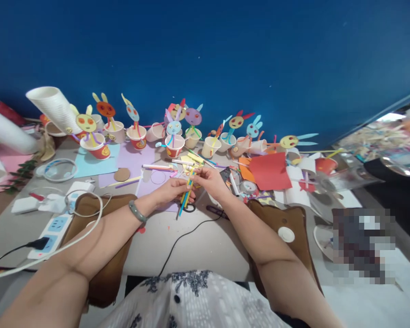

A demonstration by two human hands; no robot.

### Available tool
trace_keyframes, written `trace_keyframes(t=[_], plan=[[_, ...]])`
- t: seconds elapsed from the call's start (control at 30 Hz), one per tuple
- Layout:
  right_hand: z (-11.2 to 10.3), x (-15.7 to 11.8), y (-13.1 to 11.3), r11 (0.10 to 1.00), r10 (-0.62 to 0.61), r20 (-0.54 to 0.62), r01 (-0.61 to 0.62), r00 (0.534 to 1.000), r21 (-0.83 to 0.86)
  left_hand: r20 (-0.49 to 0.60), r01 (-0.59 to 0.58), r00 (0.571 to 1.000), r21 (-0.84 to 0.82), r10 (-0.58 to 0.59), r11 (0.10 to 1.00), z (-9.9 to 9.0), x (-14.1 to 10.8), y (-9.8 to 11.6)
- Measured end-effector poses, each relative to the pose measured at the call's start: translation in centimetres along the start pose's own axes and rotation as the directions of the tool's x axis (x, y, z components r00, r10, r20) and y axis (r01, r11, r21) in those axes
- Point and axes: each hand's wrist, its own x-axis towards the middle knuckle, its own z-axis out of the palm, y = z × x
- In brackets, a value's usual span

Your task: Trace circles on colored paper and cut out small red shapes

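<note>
My left hand (173,191) is closed around a small bundle of thin coloured strips (184,201), yellow and blue among them, whose lower ends slant down toward me. At the upper end of the bundle, the fingers of my right hand (210,180) pinch the strips. Whether they are paper strips or sticks is too small to tell. Below my left hand lie the black loops of a scissors handle (190,208), partly hidden. Beyond both hands, more loose coloured strips (159,168) are spread on the table.
Paper cups with rabbit-faced figures, such as a red cup (97,151), line the blue wall (198,59). Red paper (269,171) lies right, purple paper (133,157) left. A power strip (53,232) and white cable stand left. Brown cushions (280,223) lie under both forearms.
</note>
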Motion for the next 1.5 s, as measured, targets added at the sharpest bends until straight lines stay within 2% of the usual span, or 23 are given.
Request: trace_keyframes(t=[0.07, 0.13, 0.23, 0.3, 0.5, 0.6, 0.63, 0.77, 0.9, 1.03, 1.27, 1.5], plan=[[-0.5, -0.1, -0.6, 0.978, -0.071, 0.023, 0.074, 0.997, -0.193, -0.003, 0.012, 1.0, 0.01, -0.012, 1.0, -0.2, 0.0, -0.1], [-1.2, -0.4, -1.6, 0.911, -0.13, 0.083, 0.152, 0.988, -0.382, -0.006, 0.013, 1.0, 0.028, -0.013, 1.0, -0.4, 0.1, -0.2], [-2.2, -1.0, -3.4, 0.782, -0.135, 0.173, 0.212, 0.976, -0.586, -0.021, 0.005, 1.0, 0.042, -0.004, 0.999, -0.5, 0.2, -0.3], [-2.9, -1.5, -4.7, 0.673, -0.11, 0.178, 0.205, 0.978, -0.71, -0.038, -0.001, 0.999, 0.051, 0.003, 0.999, -0.3, 0.2, -0.1], [-6.3, -2.8, -6.8, 0.421, -0.006, 0.083, 0.077, 0.997, -0.904, -0.098, -0.007, 0.995, 0.069, 0.014, 0.998, 0.2, -0.1, 0.2], [-9.1, -3.9, -6.8, 0.178, 0.061, -0.08, -0.09, 0.995, -0.98, -0.103, -0.011, 0.995, 0.075, 0.019, 0.997, 0.2, 0.0, 0.0], [-10.1, -4.4, -6.7, 0.127, 0.073, -0.137, -0.145, 0.988, -0.981, -0.098, -0.01, 0.995, 0.078, 0.017, 0.997, 0.1, 0.0, 0.0], [-13.8, -6.7, -5.8, 0.012, 0.126, -0.285, -0.289, 0.95, -0.957, -0.106, 0.01, 0.994, 0.095, 0.0, 0.995, 0.2, 0.1, 0.2], [-16.3, -8.9, -4.5, -0.048, 0.197, -0.339, -0.336, 0.92, -0.941, -0.14, 0.02, 0.99, 0.096, -0.007, 0.995, 0.6, -0.1, 0.6], [-18.3, -10.1, -3.3, -0.088, 0.211, -0.373, -0.362, 0.904, -0.928, -0.17, 0.033, 0.985, 0.07, -0.021, 0.997, 0.6, 0.0, 0.6], [-20.3, -9.8, -1.3, -0.036, 0.22, -0.206, -0.203, 0.954, -0.978, -0.177, 0.049, 0.983, 0.038, -0.041, 0.998, 0.2, 0.6, 0.0], [-20.9, -8.0, 0.4, -0.007, 0.244, -0.129, -0.131, 0.961, -0.991, -0.177, 0.044, 0.984, 0.05, -0.034, 0.998, 0.2, 0.6, 0.1]])
